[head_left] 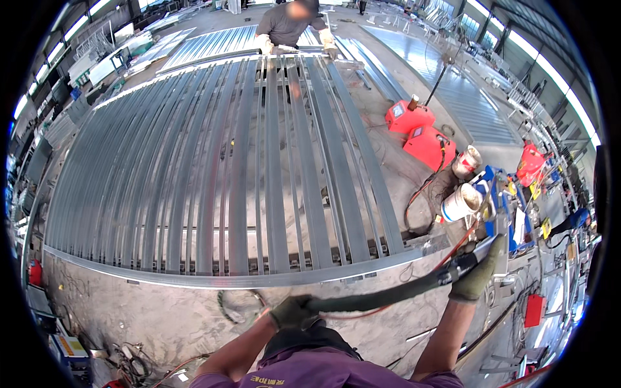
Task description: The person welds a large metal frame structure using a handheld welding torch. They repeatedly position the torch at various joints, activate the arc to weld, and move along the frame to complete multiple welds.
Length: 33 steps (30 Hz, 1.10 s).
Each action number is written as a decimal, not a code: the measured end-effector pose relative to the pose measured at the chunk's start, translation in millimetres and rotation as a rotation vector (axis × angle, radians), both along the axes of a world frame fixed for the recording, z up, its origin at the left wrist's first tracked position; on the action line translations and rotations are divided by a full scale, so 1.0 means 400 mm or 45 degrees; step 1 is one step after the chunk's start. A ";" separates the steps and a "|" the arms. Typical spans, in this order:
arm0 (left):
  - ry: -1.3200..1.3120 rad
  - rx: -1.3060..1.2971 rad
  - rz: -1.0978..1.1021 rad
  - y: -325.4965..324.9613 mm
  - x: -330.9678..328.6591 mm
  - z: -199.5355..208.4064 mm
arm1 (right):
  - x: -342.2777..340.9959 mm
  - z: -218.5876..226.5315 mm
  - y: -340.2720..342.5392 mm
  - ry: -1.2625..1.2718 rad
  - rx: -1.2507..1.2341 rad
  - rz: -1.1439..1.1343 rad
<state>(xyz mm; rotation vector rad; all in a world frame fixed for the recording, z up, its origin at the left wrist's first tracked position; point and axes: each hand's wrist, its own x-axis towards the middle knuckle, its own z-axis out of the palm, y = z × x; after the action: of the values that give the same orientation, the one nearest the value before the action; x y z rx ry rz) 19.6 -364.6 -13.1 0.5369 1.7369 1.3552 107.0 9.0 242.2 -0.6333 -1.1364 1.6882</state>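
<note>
My left hand (292,311), in a dark green glove, grips a thick dark hose (381,298) near its lower end. My right hand (477,277), also gloved, holds the black handle of a welding torch (460,265) where the hose joins it, at the right. Both hands hover just in front of the near rail (226,278) of a large frame of grey metal slats (226,168) laid flat ahead of me. At the far end of the frame another person's gloved hands (264,44) rest on its far rail.
Two red welding machines (420,132) stand on the concrete floor to the right of the frame. Two paint cans (462,202) and a blue cart (501,194) with tools sit further right. Cables and scrap (129,362) lie at lower left. More metal panels (213,42) lie beyond.
</note>
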 end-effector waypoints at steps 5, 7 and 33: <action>0.070 -0.205 -0.392 -0.062 0.037 -0.050 | -0.036 -0.079 -0.034 -0.160 -0.147 0.013; 0.034 -0.223 -0.345 -0.087 0.039 -0.095 | -0.062 -0.118 -0.031 -0.187 -0.160 0.026; -0.126 -0.546 -0.052 0.363 0.221 -0.023 | -0.089 -0.615 0.720 -0.271 -0.717 0.424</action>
<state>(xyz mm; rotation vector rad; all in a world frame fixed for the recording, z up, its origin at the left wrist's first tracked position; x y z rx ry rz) 108.1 -219.5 -22.4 0.2573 1.8524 0.9238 71.5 297.1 -3.7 -1.0348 -0.9415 2.3020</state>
